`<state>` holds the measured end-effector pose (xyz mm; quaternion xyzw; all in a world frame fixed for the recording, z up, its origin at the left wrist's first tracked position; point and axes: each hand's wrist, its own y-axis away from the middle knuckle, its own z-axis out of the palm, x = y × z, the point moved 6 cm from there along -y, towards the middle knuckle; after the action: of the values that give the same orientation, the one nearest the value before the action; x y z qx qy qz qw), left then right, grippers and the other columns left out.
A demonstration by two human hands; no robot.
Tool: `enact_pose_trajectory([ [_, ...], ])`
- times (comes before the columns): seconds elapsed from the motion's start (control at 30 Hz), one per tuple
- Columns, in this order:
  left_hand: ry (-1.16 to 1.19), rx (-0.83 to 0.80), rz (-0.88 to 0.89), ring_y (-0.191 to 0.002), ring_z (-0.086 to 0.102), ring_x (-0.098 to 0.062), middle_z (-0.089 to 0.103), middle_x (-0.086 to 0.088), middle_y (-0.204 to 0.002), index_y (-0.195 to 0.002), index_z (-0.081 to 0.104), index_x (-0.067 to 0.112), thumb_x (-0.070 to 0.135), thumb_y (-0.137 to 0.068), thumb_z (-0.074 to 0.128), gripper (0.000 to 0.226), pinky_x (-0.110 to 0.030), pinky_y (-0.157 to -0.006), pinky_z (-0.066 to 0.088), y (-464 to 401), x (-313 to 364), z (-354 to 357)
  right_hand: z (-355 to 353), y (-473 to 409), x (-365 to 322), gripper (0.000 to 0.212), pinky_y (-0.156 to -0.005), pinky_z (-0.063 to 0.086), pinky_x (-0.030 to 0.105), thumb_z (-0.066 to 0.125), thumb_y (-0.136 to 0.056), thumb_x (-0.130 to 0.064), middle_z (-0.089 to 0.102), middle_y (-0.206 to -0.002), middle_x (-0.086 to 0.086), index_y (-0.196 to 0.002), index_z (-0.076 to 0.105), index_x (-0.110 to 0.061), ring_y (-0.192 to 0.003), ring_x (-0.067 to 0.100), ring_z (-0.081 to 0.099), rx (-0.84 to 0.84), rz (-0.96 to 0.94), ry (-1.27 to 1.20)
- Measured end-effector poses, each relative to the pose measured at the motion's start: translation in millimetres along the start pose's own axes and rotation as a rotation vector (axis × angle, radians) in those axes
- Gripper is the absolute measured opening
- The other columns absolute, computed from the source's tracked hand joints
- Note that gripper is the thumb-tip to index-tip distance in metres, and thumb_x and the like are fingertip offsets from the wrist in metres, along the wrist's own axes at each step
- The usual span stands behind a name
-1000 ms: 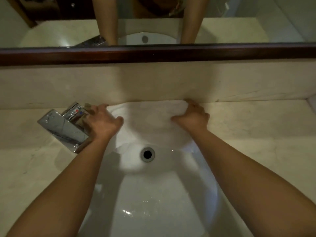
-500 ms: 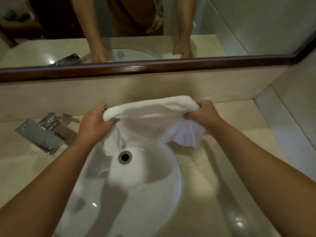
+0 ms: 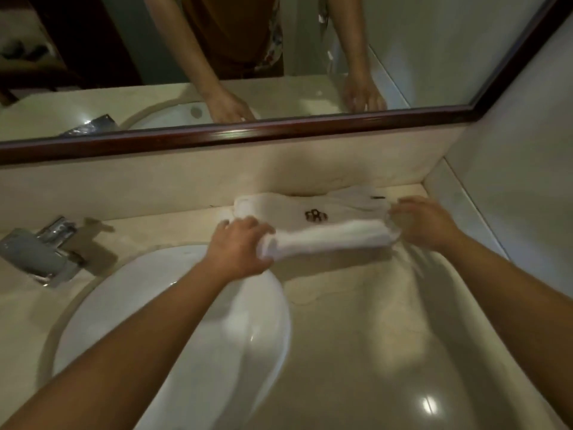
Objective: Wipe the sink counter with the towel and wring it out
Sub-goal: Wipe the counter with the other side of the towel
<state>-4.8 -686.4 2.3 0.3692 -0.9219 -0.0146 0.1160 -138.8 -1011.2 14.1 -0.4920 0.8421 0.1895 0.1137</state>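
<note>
A white towel (image 3: pixel 328 237) with a small dark emblem is stretched between my hands over the beige marble counter (image 3: pixel 372 321), right of the white sink basin (image 3: pixel 192 321). My left hand (image 3: pixel 238 246) grips the towel's left end just above the basin's far rim. The towel's right end is held by my right hand (image 3: pixel 428 221), near the corner by the side wall. The towel's far part lies on the counter against the backsplash.
A chrome faucet (image 3: pixel 40 252) stands at the left of the basin. A dark-framed mirror (image 3: pixel 248 135) runs above the backsplash. A pale wall (image 3: pixel 527 181) closes the counter on the right.
Both hands have carried the towel from over the basin to the right, onto the counter by the corner. The view has swung right with them.
</note>
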Motion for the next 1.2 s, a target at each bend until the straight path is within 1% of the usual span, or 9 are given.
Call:
enact_pose_trajectory([
  [0.1, 0.093, 0.004, -0.04, -0.106, 0.059, -0.023, 0.063, 0.001, -0.116, -0.121, 0.065, 0.025, 0.057, -0.082, 0.047, 0.054, -0.036, -0.092, 0.047, 4.3, 13.9, 31.3, 33.2, 1.3, 24.6, 0.054, -0.097, 0.049, 0.048, 0.06, -0.068, -0.029, 0.066, -0.121, 0.023, -0.113, 0.072, -0.002, -0.11, 0.045, 0.062, 0.125, 0.036, 0.02],
  [0.23, 0.229, 0.157, -0.125, -0.126, 0.05, -0.026, 0.057, -0.006, -0.136, -0.135, 0.057, 0.015, 0.041, -0.095, 0.049, 0.048, -0.037, -0.106, 0.037, -28.2, 22.6, 27.9, 59.3, -7.7, -21.5, 0.046, -0.082, 0.055, 0.047, 0.04, -0.087, -0.024, 0.07, -0.102, 0.024, -0.104, 0.072, 0.004, -0.091, 0.043, 0.068, 0.337, -0.196, 0.1],
  [0.33, 0.088, 0.054, -0.145, -0.147, 0.024, -0.027, 0.031, -0.006, -0.158, -0.151, 0.033, 0.02, 0.05, -0.098, 0.029, 0.062, -0.046, -0.119, 0.015, -46.7, 28.7, 49.3, 100.8, -28.1, -50.7, 0.062, -0.095, 0.049, 0.051, 0.016, -0.106, -0.033, 0.067, -0.121, 0.02, -0.118, 0.067, -0.001, -0.111, 0.041, 0.063, 0.204, -0.309, 0.321],
  [0.47, 0.054, -0.066, -0.293, -0.15, -0.016, -0.015, -0.011, 0.011, -0.164, -0.155, -0.002, 0.037, 0.066, -0.092, 0.011, 0.071, -0.052, -0.12, -0.007, -49.2, 4.8, 99.6, 135.6, -47.1, -63.2, 0.066, -0.113, 0.024, 0.059, 0.021, -0.095, -0.059, 0.041, -0.156, 0.003, -0.149, 0.043, -0.029, -0.144, 0.035, 0.035, 0.042, -0.143, 0.283],
  [0.57, 0.008, -0.054, -0.292, -0.149, -0.02, -0.013, -0.017, 0.014, -0.162, -0.154, -0.009, 0.039, 0.068, -0.093, 0.01, 0.07, -0.051, -0.12, -0.008, -58.9, 4.8, 108.5, 143.3, -58.5, -58.5, 0.067, -0.119, 0.003, 0.053, 0.013, -0.095, -0.068, 0.016, -0.166, -0.008, -0.156, 0.015, -0.041, -0.153, 0.024, 0.012, 0.086, -0.093, 0.311],
  [0.73, -0.042, -0.143, -0.32, -0.148, -0.024, -0.017, -0.023, 0.01, -0.161, -0.153, -0.016, 0.037, 0.066, -0.094, 0.008, 0.07, -0.053, -0.119, -0.008, -69.5, 17.2, 106.3, 129.8, -66.8, -34.3, 0.068, -0.117, 0.001, 0.051, 0.017, -0.092, -0.071, 0.019, -0.165, -0.009, -0.155, 0.019, -0.044, -0.152, 0.023, 0.015, 0.081, -0.134, 0.307],
  [0.93, 0.067, -0.137, -0.148, -0.15, -0.016, -0.019, -0.02, 0.009, -0.162, -0.154, -0.011, 0.036, 0.064, -0.096, 0.017, 0.071, -0.056, -0.116, -0.014, -147.8, 124.5, 119.5, 72.7, -80.7, 87.6, 0.076, -0.122, 0.007, 0.052, 0.01, -0.087, -0.074, 0.023, -0.165, -0.006, -0.154, 0.023, -0.043, -0.151, 0.023, 0.018, 0.142, 0.041, 0.368],
  [1.07, 0.075, -0.118, -0.149, -0.15, -0.012, -0.017, -0.016, 0.012, -0.163, -0.154, -0.008, 0.038, 0.065, -0.095, 0.018, 0.07, -0.053, -0.118, -0.012, -153.3, 125.9, 124.0, 69.5, -85.5, 92.9, 0.076, -0.122, 0.0, 0.046, 0.01, -0.086, -0.075, 0.02, -0.165, -0.008, -0.154, 0.021, -0.043, -0.152, 0.021, 0.014, 0.116, 0.055, 0.364],
  [1.2, 0.161, -0.101, -0.169, -0.15, -0.007, -0.014, -0.006, 0.015, -0.164, -0.155, 0.0, 0.04, 0.065, -0.095, 0.023, 0.069, -0.05, -0.12, -0.008, -120.6, 116.2, 119.4, 79.5, -59.8, 75.3, 0.074, -0.114, 0.023, 0.057, 0.023, -0.089, -0.068, 0.041, -0.156, 0.009, -0.149, 0.042, -0.03, -0.142, 0.033, 0.037, 0.131, 0.009, 0.332],
])
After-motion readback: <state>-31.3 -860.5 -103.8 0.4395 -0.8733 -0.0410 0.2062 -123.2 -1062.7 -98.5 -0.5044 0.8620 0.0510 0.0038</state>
